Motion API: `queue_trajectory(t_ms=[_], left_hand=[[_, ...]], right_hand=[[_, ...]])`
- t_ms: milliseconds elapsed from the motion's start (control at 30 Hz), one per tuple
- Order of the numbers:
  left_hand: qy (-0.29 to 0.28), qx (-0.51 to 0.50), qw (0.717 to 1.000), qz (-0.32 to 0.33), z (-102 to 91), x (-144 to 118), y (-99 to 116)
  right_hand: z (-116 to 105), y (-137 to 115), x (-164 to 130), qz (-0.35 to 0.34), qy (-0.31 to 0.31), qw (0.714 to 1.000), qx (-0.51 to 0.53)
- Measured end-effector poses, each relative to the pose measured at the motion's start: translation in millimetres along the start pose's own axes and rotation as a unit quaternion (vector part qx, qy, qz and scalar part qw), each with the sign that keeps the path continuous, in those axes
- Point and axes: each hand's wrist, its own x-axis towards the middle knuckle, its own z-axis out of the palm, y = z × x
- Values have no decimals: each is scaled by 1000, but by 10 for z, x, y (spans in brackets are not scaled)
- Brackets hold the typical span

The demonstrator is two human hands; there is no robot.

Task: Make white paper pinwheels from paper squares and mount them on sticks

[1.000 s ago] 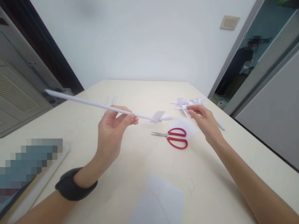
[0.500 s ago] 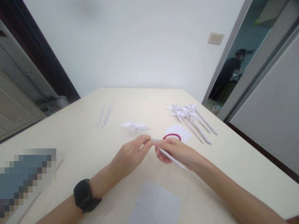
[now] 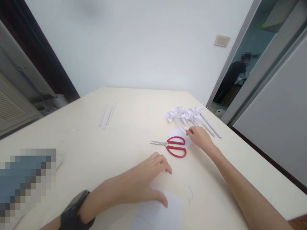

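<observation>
My right hand (image 3: pixel 199 138) is closed on the white paper stick of a pinwheel (image 3: pixel 170 115), whose folded head lies at the left of the pinwheel pile (image 3: pixel 189 114). Over a white paper sheet (image 3: pixel 171 212) near the front, my left hand (image 3: pixel 150 179) is open, thumb and fingers apart, holding nothing. Between the hands lie scissors (image 3: pixel 176 147) with red handles, blades pointing left and slightly parted. Their handles are beside another white paper piece (image 3: pixel 176 132), partly hidden by my right hand.
Several white paper sticks (image 3: pixel 106 115) lie at the back left of the table (image 3: pixel 136 102). A blurred-out flat object (image 3: pixel 26 182) is at the left edge. Thin wire-like bits (image 3: pixel 190 193) lie right of the front sheet. A person (image 3: pixel 233 75) is beyond the doorway.
My right hand has moved right and away with a pinwheel to the pile. My left hand has let go and drawn back over the front sheet. The scissors are now uncovered.
</observation>
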Motion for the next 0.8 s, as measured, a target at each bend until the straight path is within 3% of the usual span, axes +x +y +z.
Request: queue_trajectory(t_ms=[67,133,267,367,467,633,700,800], left_hand=[[-50,-60,997,-14,1,-27,1],[-64,-79,994,-35,5,-46,-30],[-39,-96,991,-90,-37,-66,-87],[-17,-119,985,-124,-99,-74,-112],[39,-148,975,-158,-139,-70,-186],[206,-235,926,-209,-176,-35,-385],[251,-291,896,-221,-189,-23,-418],[252,-398,855,-215,-176,-6,-386]], right_hand=[[2,91,-6,27,10,998,-47],[9,145,-14,50,15,995,-85],[-26,134,-7,45,32,992,-118],[-46,-14,5,14,31,993,-113],[23,-276,-43,-32,-25,996,-79],[285,-692,-259,-100,-212,972,15],[376,-768,-326,-103,-214,971,35],[440,-794,-369,-93,-152,983,47]])
